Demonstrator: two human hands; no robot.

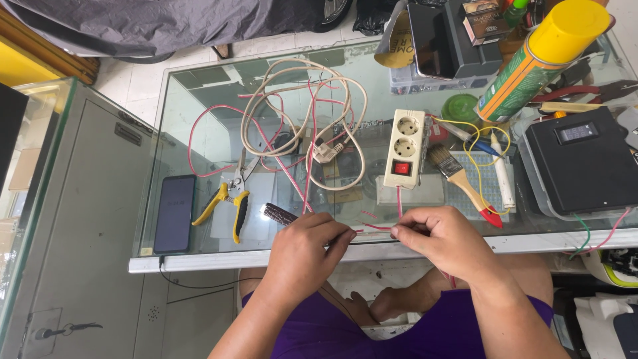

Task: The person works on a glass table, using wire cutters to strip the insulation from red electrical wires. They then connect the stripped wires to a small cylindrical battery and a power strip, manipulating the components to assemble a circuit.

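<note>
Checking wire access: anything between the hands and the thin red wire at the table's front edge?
Nothing visible. The left hand and right hand already pinch the red wire between them; the yellow-handled pliers lie off to the left.

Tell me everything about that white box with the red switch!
The power strip is a cream plastic block lying flat on the glass table, above the right hand. It has two round sockets and a red rocker switch at its near end. A thin red wire leaves that end towards the hands.
</note>
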